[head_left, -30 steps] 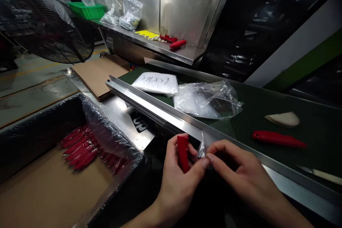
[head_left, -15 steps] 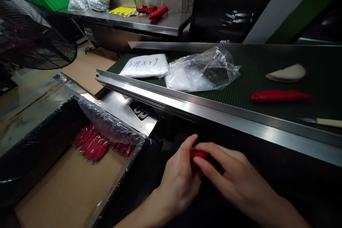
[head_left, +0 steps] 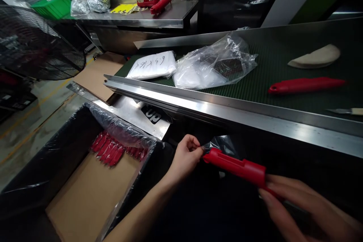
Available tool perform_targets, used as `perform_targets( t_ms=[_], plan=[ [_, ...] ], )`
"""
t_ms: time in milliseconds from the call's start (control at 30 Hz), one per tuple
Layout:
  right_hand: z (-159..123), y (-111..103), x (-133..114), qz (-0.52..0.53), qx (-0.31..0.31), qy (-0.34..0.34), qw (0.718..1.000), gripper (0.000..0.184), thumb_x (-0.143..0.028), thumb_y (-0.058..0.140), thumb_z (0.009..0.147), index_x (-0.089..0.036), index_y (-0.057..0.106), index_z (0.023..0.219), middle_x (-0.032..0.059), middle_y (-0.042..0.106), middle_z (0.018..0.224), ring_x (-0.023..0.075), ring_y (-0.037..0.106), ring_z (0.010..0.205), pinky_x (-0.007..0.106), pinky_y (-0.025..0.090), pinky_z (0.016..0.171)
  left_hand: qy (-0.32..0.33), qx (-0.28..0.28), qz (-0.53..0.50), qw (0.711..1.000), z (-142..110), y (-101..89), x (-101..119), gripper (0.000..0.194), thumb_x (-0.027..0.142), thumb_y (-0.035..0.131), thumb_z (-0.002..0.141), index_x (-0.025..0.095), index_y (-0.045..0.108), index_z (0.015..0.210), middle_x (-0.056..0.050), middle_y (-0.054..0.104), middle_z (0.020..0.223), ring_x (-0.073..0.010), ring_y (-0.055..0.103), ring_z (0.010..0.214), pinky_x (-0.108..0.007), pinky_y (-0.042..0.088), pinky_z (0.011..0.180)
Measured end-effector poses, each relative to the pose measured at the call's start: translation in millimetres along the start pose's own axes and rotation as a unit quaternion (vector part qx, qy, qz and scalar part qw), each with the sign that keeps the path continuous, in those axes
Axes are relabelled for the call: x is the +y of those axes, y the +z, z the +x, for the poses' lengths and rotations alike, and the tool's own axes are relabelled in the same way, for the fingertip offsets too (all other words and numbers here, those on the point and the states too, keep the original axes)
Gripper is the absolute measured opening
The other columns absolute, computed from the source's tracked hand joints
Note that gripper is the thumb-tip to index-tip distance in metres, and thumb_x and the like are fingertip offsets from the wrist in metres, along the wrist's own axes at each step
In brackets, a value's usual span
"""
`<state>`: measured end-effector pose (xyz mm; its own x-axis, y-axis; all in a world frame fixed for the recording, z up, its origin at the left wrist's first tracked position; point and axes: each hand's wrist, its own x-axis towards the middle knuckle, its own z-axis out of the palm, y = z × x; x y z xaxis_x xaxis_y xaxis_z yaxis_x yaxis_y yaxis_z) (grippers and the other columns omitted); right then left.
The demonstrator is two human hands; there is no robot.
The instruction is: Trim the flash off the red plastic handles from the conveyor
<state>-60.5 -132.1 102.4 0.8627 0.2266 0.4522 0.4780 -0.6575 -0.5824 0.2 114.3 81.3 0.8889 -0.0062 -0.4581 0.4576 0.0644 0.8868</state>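
Observation:
My left hand [head_left: 185,158] is closed in a pinch on the edge of a small clear plastic bag [head_left: 225,143]. Close by its fingertips is the narrow tip of a red plastic handle [head_left: 238,167], a long hollow-looking part with a stepped top. Thumb and fingers of my right hand [head_left: 307,202] grip the wide end of that handle. The bag spreads behind the handle's tip; whether the tip is inside it, I cannot tell. Both hands are in front of the conveyor's metal rail [head_left: 198,105].
Left, a lined black bin [head_left: 147,155] holds several bagged red parts [head_left: 109,151] on cardboard. On the green belt lie a white packet [head_left: 153,65], an open bag of clear sleeves [head_left: 195,70], another red handle [head_left: 306,85], a beige half-round pad [head_left: 316,56] and a knife [head_left: 342,111]. A fan [head_left: 42,45] stands left.
My hands have moved apart, the right one going right and down with the red handle, which now shows at length. A clear bag has come into view at my left fingers.

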Motion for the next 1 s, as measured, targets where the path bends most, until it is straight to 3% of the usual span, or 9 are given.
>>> perform_targets(
  t_ms=[67, 133, 267, 400, 600, 767, 867, 933, 1000],
  plan=[
    [5, 1, -8, -0.042, -0.020, -0.078, 0.996, 0.037, -0.016, 0.069, 0.082, -0.022, 0.064, 0.118, 0.0028, 0.067, 0.112, 0.0143, 0.065, 0.098, 0.025, 0.051, 0.091, -0.031, -0.014, -0.018, 0.999, -3, 3.0, 3, 0.029, 0.033, 0.064, 0.075, 0.015, 0.045, 0.086, 0.001, 0.050, 0.071, -0.0106, 0.051, 0.063, -0.023, 0.041, 0.058],
    [12, 2, -17, -0.069, -0.034, -0.116, 0.990, 0.039, -0.013, 0.068, 0.083, -0.016, 0.062, 0.122, 0.0055, 0.065, 0.114, 0.0140, 0.063, 0.102, 0.025, 0.049, 0.094, -0.041, -0.023, -0.024, 0.999, -7, 5.6, 5, 0.031, 0.035, 0.066, 0.076, 0.013, 0.047, 0.087, 0.000, 0.052, 0.073, -0.0118, 0.054, 0.067, -0.023, 0.042, 0.061],
    [22, 8, -25, -0.068, -0.033, -0.120, 0.990, 0.032, -0.005, 0.065, 0.084, -0.012, 0.063, 0.115, 0.0093, 0.064, 0.109, 0.0146, 0.060, 0.100, 0.028, 0.049, 0.092, -0.011, -0.021, 0.003, 1.000, -14, 7.9, 4, 0.030, 0.036, 0.068, 0.078, 0.011, 0.054, 0.087, -0.001, 0.054, 0.072, -0.0111, 0.050, 0.067, -0.023, 0.038, 0.062],
    [28, 9, -24, -0.048, -0.071, -0.172, 0.981, 0.025, -0.006, 0.057, 0.088, -0.009, 0.064, 0.112, 0.0126, 0.063, 0.107, 0.0181, 0.058, 0.102, 0.032, 0.049, 0.089, 0.025, 0.017, 0.038, 0.999, -14, 7.3, -2, 0.026, 0.036, 0.064, 0.084, 0.011, 0.061, 0.088, -0.004, 0.058, 0.080, -0.0127, 0.050, 0.072, -0.025, 0.039, 0.066],
    [29, 17, -22, -0.063, -0.101, -0.181, 0.976, 0.031, -0.002, 0.043, 0.089, -0.013, 0.070, 0.103, 0.0081, 0.066, 0.100, 0.0180, 0.059, 0.096, 0.032, 0.045, 0.084, 0.075, 0.042, 0.070, 0.994, -14, 8.3, -9, 0.021, 0.034, 0.063, 0.089, 0.013, 0.067, 0.088, -0.005, 0.061, 0.084, -0.0152, 0.054, 0.080, -0.026, 0.043, 0.075],
    [19, 32, -30, -0.077, -0.030, -0.135, 0.987, 0.017, 0.000, 0.058, 0.085, -0.009, 0.066, 0.098, 0.0085, 0.067, 0.093, 0.0180, 0.061, 0.086, 0.035, 0.045, 0.078, 0.181, 0.056, 0.102, 0.977, -28, 12.1, -10, 0.014, 0.030, 0.060, 0.094, 0.018, 0.067, 0.092, -0.002, 0.062, 0.091, -0.0136, 0.059, 0.086, -0.025, 0.045, 0.078],
    [11, 41, -37, -0.046, 0.042, -0.078, 0.995, 0.022, 0.001, 0.068, 0.078, -0.010, 0.062, 0.097, 0.0065, 0.067, 0.088, 0.0137, 0.062, 0.082, 0.031, 0.050, 0.078, 0.245, 0.057, 0.119, 0.960, -34, 16.4, -15, 0.007, 0.022, 0.059, 0.094, 0.021, 0.066, 0.095, -0.002, 0.061, 0.095, -0.0127, 0.059, 0.088, -0.025, 0.046, 0.080],
    [6, 48, -42, 0.006, 0.095, 0.047, 0.994, 0.019, -0.005, 0.068, 0.082, -0.014, 0.062, 0.098, 0.0049, 0.068, 0.089, 0.0115, 0.066, 0.080, 0.025, 0.053, 0.077, 0.277, 0.060, 0.131, 0.950, -36, 19.9, -20, 0.009, 0.017, 0.057, 0.095, 0.021, 0.064, 0.098, -0.002, 0.060, 0.098, -0.0124, 0.059, 0.091, -0.025, 0.046, 0.081],
    [1, 55, -45, 0.137, 0.125, 0.230, 0.955, 0.007, -0.019, 0.065, 0.089, -0.017, 0.063, 0.095, 0.0041, 0.071, 0.087, 0.0120, 0.069, 0.076, 0.020, 0.056, 0.070, 0.301, 0.066, 0.139, 0.941, -37, 23.8, -25, 0.013, 0.013, 0.054, 0.094, 0.021, 0.062, 0.100, -0.002, 0.059, 0.099, -0.0125, 0.059, 0.092, -0.025, 0.047, 0.081]
  ],
)
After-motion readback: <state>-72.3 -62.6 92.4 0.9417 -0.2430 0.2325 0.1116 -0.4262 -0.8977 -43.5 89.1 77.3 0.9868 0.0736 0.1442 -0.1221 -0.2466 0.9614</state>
